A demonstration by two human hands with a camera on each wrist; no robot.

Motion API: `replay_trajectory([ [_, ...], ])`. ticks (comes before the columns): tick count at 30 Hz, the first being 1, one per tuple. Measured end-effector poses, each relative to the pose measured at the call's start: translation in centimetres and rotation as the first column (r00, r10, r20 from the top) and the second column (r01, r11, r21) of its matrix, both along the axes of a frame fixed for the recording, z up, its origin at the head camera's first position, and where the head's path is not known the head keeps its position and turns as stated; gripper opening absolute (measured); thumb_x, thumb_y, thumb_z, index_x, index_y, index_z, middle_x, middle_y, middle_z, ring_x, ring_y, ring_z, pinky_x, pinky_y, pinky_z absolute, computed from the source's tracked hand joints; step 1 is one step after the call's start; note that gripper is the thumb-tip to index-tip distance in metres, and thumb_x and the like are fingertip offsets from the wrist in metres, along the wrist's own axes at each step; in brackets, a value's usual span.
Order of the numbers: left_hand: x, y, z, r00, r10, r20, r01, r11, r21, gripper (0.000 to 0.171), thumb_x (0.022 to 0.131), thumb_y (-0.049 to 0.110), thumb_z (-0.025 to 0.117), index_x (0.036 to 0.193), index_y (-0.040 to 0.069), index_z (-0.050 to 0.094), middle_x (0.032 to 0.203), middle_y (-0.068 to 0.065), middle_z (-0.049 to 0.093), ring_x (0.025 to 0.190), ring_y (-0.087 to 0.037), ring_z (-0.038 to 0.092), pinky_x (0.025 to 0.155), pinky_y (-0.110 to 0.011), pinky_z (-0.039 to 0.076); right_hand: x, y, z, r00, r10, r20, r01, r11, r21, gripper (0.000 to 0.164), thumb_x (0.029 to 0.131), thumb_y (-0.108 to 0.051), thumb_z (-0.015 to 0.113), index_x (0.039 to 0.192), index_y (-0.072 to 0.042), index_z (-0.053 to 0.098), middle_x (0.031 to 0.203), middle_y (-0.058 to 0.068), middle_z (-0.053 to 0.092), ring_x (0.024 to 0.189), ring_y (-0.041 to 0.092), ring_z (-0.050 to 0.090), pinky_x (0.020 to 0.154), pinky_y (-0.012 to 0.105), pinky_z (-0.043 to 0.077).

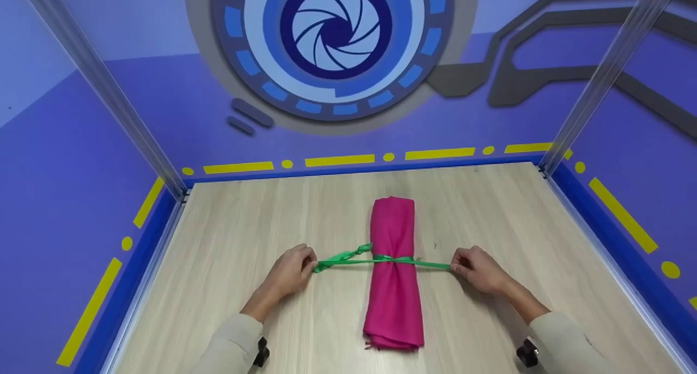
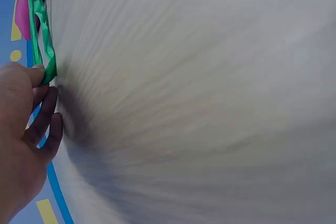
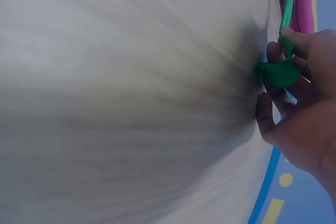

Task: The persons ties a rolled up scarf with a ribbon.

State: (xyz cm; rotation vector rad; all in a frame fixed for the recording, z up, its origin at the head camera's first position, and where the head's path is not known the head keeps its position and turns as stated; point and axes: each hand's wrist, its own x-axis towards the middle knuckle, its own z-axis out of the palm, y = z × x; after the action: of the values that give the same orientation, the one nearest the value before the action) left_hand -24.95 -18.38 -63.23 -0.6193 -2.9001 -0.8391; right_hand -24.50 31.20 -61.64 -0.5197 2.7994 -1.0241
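Note:
A rolled magenta cloth lies lengthwise on the table, cinched at its middle by a green ribbon. My left hand pinches one side of the ribbon to the left of the roll, and a twisted length loops back from there toward the cloth. On the other side, my right hand pinches the opposite end, with the ribbon stretched straight between roll and fingers. In the right wrist view, a loose piece of green ribbon hangs among the fingers of that hand. Neither hand touches the cloth.
The pale wooden table is enclosed by blue printed walls at the back and sides. Metal posts rise at both back corners. A small black clip shows at the left sleeve, another at the right.

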Motion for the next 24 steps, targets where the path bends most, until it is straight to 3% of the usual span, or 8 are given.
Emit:
replay_trajectory([
  [6, -0.06, 0.19, -0.45, 1.000, 0.015, -0.005, -0.014, 0.999, 0.050, 0.009, 0.103, 0.012, 0.071, 0.093, 0.013, 0.070, 0.087, 0.005, 0.055, 0.076, -0.009, 0.051, 0.068, -0.029, 0.046, -0.04, -0.35, -0.42, 1.000, -0.030, -0.001, 0.030, 0.999, 0.011, 0.012, 0.102, -0.008, 0.070, 0.092, -0.014, 0.067, 0.082, -0.004, 0.054, 0.084, 0.016, 0.043, 0.071, 0.030, 0.036],
  [18, 0.19, 0.36, -0.57, 0.997, 0.076, -0.017, -0.075, 0.996, 0.054, 0.013, 0.101, 0.010, 0.073, 0.089, 0.014, 0.068, 0.083, 0.005, 0.053, 0.074, -0.008, 0.048, 0.066, -0.028, 0.043, -0.18, -0.67, -0.81, 1.000, -0.029, -0.006, 0.030, 0.999, 0.014, 0.012, 0.101, -0.009, 0.072, 0.090, -0.014, 0.069, 0.081, -0.004, 0.054, 0.085, 0.016, 0.043, 0.071, 0.030, 0.036],
  [24, 0.08, 0.50, -0.24, 0.997, 0.081, 0.015, -0.082, 0.995, 0.064, 0.013, 0.101, 0.012, 0.074, 0.089, 0.014, 0.068, 0.083, 0.005, 0.054, 0.075, -0.008, 0.049, 0.067, -0.027, 0.043, -0.15, -0.64, -0.89, 0.999, -0.051, -0.014, 0.051, 0.999, 0.015, 0.014, 0.100, -0.008, 0.072, 0.089, -0.016, 0.069, 0.080, -0.005, 0.055, 0.084, 0.016, 0.044, 0.072, 0.030, 0.037],
])
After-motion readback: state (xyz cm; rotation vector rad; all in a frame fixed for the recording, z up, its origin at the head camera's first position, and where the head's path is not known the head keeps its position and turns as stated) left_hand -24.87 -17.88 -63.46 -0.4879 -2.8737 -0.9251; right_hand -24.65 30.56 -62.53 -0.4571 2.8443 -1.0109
